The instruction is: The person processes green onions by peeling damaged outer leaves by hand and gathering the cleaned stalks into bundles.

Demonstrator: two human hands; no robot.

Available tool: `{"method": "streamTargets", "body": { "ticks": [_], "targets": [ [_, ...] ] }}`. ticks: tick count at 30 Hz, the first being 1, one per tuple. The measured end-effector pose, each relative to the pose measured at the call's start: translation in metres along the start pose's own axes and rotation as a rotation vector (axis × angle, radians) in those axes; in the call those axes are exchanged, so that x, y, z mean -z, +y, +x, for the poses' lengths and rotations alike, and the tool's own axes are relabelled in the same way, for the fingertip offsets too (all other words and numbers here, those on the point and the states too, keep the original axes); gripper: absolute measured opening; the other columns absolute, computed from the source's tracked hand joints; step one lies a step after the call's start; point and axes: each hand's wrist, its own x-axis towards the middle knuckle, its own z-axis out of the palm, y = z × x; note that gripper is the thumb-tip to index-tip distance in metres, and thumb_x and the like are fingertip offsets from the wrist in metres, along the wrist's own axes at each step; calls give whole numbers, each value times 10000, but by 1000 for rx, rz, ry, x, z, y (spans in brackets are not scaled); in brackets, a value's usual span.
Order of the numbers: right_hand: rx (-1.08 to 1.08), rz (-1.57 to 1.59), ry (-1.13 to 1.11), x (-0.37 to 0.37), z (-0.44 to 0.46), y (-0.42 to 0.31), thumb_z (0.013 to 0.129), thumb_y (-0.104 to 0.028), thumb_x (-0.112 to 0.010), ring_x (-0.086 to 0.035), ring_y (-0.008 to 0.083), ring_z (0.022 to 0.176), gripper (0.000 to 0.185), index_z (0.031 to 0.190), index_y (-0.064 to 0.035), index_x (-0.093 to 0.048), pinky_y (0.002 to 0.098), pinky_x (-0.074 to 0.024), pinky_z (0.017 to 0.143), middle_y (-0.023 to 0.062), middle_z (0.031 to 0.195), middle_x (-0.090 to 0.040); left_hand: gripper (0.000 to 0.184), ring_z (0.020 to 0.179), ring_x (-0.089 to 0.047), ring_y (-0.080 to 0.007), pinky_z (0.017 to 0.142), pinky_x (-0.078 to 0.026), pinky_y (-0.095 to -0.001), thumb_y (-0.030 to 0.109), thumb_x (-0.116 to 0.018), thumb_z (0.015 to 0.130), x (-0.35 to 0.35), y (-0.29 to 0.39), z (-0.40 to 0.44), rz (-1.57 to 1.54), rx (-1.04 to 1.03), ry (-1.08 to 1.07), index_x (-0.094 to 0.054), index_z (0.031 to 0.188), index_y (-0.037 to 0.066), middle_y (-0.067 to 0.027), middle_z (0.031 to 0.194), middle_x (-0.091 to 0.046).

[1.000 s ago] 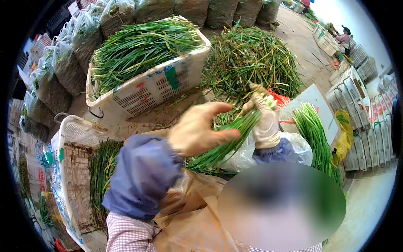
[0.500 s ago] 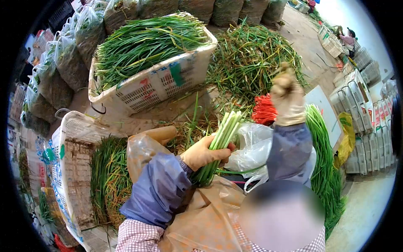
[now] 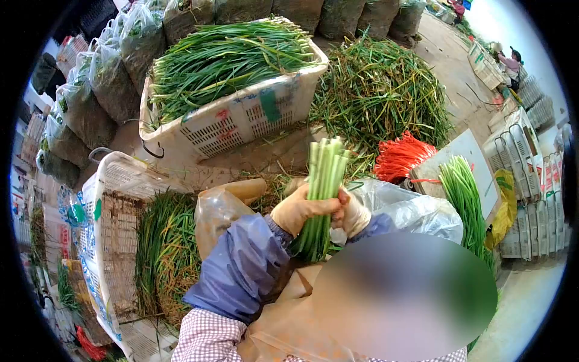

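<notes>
leaf heap (image 3: pixel 383 93), crate (image 3: pixel 241 117), bag (image 3: pixel 416 211) beside right hand (image 3: pixel 353 216)

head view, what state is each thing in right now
bunch of greens, roughly upright, pale ends up
left hand, closed around the bunch
right hand, against the bunch, grip partly hidden
far crate, heaped full
near crate, part filled
leaf pile, loose, heaped
red ties, bunched together
clear bag, crumpled
yellow bag, crumpled

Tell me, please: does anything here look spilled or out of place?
Yes, perhaps: beyond the held bunch, a tangled heap of leaves, some yellowed, lies loose on the floor, whereas greens in the full crate beside it lie neatly.
</notes>
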Motion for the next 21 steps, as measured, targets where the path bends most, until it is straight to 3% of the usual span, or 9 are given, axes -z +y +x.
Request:
{"method": "streamTargets", "body": {
  "ticks": [2, 4, 5, 9, 10, 13, 15, 18, 21],
  "targets": [
    [68, -26, 53, -5, -4, 19, 913, -497, -498, -600, 188, 968, 511, 1235, -101, -508, 315, -523, 735, 59, 1117, -595, 351, 698, -594, -200, 643, -501, -352, 182, -716, 778, 10, 0, -3, -45, -60, 55, -545, 1048, 39, -85, 813, -603],
    [103, -31, -247, -11, -21, 19, 958, -386, -475, -537, 83, 951, 458, 1315, -100, -454, 182, -429, 765, 6, 1128, -580, 299, 671, -583, -189, 625, -500, -363, 197, -694, 810, 17, 4, -4, -169, -96, 170, -543, 1030, 62, -58, 792, -580],
    [72, -542, -61, -13, -24, 12, 926, -325, -534, -529, 146, 1068, 493, 1325, -54, -430, 261, -428, 892, 52, 1195, -563, 280, 665, -578, -184, 618, -503, -362, 200, -686, 819, 25, 5, -1, -270, -115, 199, -543, 1021, 69, -50, 783, -571],
    [523, -796, -486, -14, -68, -54, 874, -317, -583, -469, 260, 1218, 460, 1190, 17, -558, 379, -309, 1054, 145, 1202, -585, 247, 662, -576, -167, 582, -499, -331, 181, -671, 834, 29, 13, -1, 29, -257, 422, -544, 1015, 71, -45, 770, -570],
    [647, -837, -106, -25, -80, -59, 877, -261, -605, -558, 221, 1096, 348, 1099, 6, -624, 357, -404, 970, 145, 1100, -635, 228, 670, -579, -159, 578, -495, -325, 172, -664, 840, 30, 9, 1, 160, -259, 365, -546, 1000, 61, -43, 764, -581],
    [777, -1116, 422, -22, -66, -67, 876, -176, -618, -617, 172, 923, 270, 1088, -9, -635, 307, -485, 823, 113, 1012, -662, 243, 714, -590, -139, 658, -486, -286, 143, -653, 847, 10, -10, 12, 233, -234, 285, -558, 1048, 45, -42, 799, -613],
    [663, -881, 312, -56, -60, -59, 864, -150, -640, -609, 124, 765, 261, 1086, -13, -623, 263, -493, 697, 75, 858, -666, 275, 761, -583, -128, 711, -476, -283, 103, -635, 850, 6, -23, 19, 289, -248, 267, -551, 1102, 34, -37, 858, -616],
    [766, -1380, 400, -78, -34, -43, 865, -187, -642, -616, 157, 671, 237, 1020, -12, -602, 276, -480, 598, 87, 779, -652, 304, 838, -575, -157, 773, -473, -289, 1, -610, 819, 3, -36, 22, 540, -456, 465, -525, 1110, 35, -31, 923, -610],
    [833, -1562, 454, -76, -14, -38, 863, -197, -638, -605, 283, 578, 171, 882, -35, -585, 354, -461, 521, 146, 659, -584, 286, 798, -623, -342, 725, -483, -396, 119, -598, 851, 14, -48, 22, 983, -587, 710, -503, 1113, 56, -171, 899, -627]
  ]
}}
